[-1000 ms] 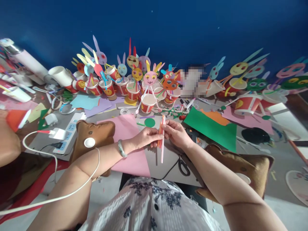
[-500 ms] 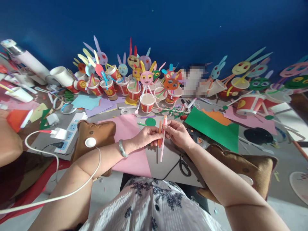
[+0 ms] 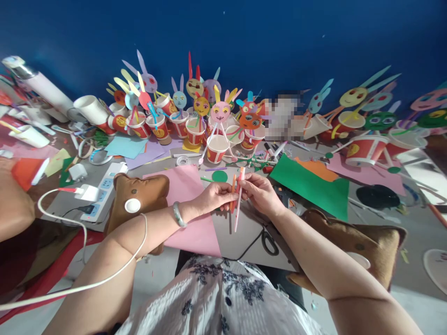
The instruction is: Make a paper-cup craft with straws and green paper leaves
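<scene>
My left hand (image 3: 220,196) is closed, its thumb and fingers round a slim orange stick (image 3: 233,184). Against it leans a longer, slim pink stick (image 3: 238,209), pale along one edge, which my left fingertips also touch. The thumb and fingers of my right hand (image 3: 260,193) pinch this pink stick near its upper end. Whether the sticks are pens or folded paper strips I cannot tell. Both hands are close together above the grey table (image 3: 223,239). Just beyond them lies a green paper disc (image 3: 220,176). A pink paper sheet (image 3: 195,232) lies below my left forearm.
Paper cups with coloured paper faces, such as a pink one (image 3: 220,111), line the back. Green paper (image 3: 310,186) and black-handled scissors (image 3: 270,243) lie right of my hands. Brown cushions (image 3: 139,188) flank my arms. A power strip (image 3: 104,190) and white cable are left.
The pink stick has turned slightly in my fingers, showing a narrower side. Both hands keep their hold almost unmoved, and the view has shifted a little.
</scene>
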Action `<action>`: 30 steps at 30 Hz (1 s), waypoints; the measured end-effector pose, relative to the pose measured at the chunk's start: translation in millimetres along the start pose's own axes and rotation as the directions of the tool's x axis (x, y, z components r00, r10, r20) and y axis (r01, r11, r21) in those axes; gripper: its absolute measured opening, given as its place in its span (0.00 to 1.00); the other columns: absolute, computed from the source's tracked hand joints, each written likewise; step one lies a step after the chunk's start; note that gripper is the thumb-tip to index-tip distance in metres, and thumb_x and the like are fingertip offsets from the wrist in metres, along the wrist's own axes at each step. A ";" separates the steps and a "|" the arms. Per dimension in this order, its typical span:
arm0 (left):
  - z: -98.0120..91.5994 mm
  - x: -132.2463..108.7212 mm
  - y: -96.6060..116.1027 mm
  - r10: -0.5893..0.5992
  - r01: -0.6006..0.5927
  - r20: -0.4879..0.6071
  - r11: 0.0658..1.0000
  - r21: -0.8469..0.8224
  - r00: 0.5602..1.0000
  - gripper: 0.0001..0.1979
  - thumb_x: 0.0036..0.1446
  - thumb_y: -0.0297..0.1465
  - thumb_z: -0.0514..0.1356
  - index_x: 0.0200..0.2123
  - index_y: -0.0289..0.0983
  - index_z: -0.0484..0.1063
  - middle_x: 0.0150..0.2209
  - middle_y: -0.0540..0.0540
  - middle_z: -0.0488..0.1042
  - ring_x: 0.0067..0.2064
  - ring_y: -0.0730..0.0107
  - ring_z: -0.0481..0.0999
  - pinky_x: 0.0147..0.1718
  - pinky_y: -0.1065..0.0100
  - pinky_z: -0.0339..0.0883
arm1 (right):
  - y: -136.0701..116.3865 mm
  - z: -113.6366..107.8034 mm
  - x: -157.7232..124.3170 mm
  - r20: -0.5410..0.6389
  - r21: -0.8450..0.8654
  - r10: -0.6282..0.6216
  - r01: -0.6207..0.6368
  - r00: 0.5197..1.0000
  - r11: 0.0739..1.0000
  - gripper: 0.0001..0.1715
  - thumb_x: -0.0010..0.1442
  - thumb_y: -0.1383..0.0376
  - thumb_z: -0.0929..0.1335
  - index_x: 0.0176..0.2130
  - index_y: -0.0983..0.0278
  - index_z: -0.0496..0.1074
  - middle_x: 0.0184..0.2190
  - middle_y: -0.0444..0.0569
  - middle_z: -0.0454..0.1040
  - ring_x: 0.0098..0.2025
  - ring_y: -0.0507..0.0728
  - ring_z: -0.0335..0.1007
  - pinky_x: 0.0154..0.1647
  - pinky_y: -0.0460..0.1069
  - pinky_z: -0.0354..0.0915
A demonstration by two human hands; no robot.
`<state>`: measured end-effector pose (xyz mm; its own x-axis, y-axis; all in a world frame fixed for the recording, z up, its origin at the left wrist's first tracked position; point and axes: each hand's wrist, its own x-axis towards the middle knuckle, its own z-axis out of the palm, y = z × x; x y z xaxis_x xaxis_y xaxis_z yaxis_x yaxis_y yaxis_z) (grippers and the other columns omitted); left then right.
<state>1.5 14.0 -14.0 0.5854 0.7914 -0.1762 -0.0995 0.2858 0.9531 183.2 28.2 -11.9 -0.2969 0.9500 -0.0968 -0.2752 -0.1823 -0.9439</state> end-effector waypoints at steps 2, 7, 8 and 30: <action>0.5 0.1 -0.4 0.004 -0.004 -0.002 1.000 -0.016 1.000 0.19 0.56 0.44 0.67 0.32 0.33 0.72 0.23 0.49 0.75 0.20 0.80 0.68 0.21 0.75 0.60 | -0.7 1.0 -0.5 -0.009 0.004 -0.001 0.001 1.000 1.000 0.19 0.50 0.54 0.80 0.31 0.63 0.74 0.21 0.41 0.73 0.18 0.46 0.60 0.18 0.43 0.56; 1.9 -1.8 1.9 -0.025 0.024 -0.024 0.999 -0.036 0.999 0.19 0.53 0.43 0.69 0.31 0.33 0.71 0.21 0.51 0.73 0.20 0.80 0.67 0.21 0.75 0.59 | -0.3 1.1 -0.7 -0.038 0.020 -0.003 0.004 0.999 1.000 0.19 0.50 0.54 0.79 0.34 0.62 0.75 0.21 0.41 0.73 0.17 0.47 0.60 0.17 0.44 0.56; 2.0 -2.2 2.7 -0.030 0.029 -0.025 0.999 -0.030 0.999 0.19 0.53 0.43 0.69 0.31 0.33 0.70 0.20 0.51 0.72 0.20 0.80 0.67 0.20 0.75 0.58 | -0.4 1.0 -0.7 -0.045 0.023 -0.003 0.004 0.999 1.000 0.18 0.50 0.54 0.79 0.34 0.62 0.75 0.21 0.41 0.73 0.17 0.47 0.60 0.17 0.44 0.56; -3.4 3.3 4.9 0.092 -0.112 -0.396 0.993 -0.027 0.914 0.20 0.53 0.47 0.66 0.28 0.35 0.69 0.20 0.55 0.66 0.19 0.81 0.63 0.19 0.75 0.52 | -7.7 -7.9 8.2 -0.411 -0.061 -0.300 0.302 0.861 0.951 0.19 0.57 0.57 0.74 0.30 0.60 0.62 0.19 0.35 0.63 0.17 0.46 0.54 0.17 0.42 0.55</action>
<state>0.2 19.8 -10.8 0.2070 0.9633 -0.1708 -0.1860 0.2101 0.9598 190.1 39.4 -7.9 0.2023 0.9768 0.0701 -0.2958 0.1292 -0.9465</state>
